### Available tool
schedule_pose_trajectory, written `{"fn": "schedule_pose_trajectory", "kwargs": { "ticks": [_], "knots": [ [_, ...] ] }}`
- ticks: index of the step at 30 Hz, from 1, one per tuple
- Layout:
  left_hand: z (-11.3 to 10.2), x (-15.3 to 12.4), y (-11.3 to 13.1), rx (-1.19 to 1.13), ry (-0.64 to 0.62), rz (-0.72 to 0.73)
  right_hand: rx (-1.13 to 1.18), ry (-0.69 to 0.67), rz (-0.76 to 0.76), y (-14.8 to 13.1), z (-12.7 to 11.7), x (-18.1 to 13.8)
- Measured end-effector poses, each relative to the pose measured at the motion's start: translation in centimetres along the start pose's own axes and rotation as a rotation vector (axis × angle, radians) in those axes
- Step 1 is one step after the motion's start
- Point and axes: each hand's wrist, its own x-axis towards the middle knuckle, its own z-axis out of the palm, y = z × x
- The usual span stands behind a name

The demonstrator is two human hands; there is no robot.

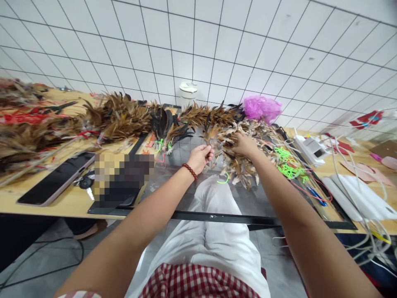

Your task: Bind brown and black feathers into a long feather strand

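My left hand (201, 158), with a dark red bead bracelet (190, 171) at the wrist, is closed in a pinch. A small bunch of brown and black feathers (211, 131) rises from its fingertips. To its right, my right hand (245, 145) reaches into a loose pile of mottled tan and brown feathers (243, 169); its fingers are mostly hidden there. Left of my hands lie tied bundles of black feathers (164, 126) with bright green string at their quills. A short green string (223, 179) lies on the glass near me.
Rows of brown feathers (124, 120) stretch along the back and left. A pink plastic bag (262, 108) and white lidded container (188, 93) stand by the tiled wall. Green string (288, 165), a blue cutter (318, 196) and cables lie right; a phone (57, 178) and keys (87, 182) left.
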Motion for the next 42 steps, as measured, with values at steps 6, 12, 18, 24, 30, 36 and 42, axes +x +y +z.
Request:
{"fn": "schedule_pose_trajectory", "kwargs": {
  "ticks": [6,12,18,24,30,36,42],
  "knots": [
    [-0.1,0.2,0.0,-0.028,0.027,-0.016,0.215,0.007,0.161,1.3,-0.9,2.2],
    [-0.1,0.3,0.1,-0.047,0.022,-0.017,0.286,0.406,0.185,4.9,-3.1,-0.2],
    [-0.1,0.6,0.1,-0.055,0.042,-0.022,0.463,0.738,0.117,4.6,0.1,-5.3],
    [0.0,0.6,0.0,-0.053,0.043,-0.002,0.442,0.684,0.249,5.2,3.0,-5.9],
    [0.0,0.5,0.2,-0.045,0.038,-0.011,0.500,0.695,0.392,7.0,2.8,-5.6],
    [-0.2,0.7,0.1,-0.034,0.010,-0.009,0.606,0.614,0.404,7.4,3.8,-4.8],
    [-0.5,1.0,0.0,-0.035,-0.009,0.006,0.699,0.243,0.168,2.8,5.5,-4.0]
  ]
}}
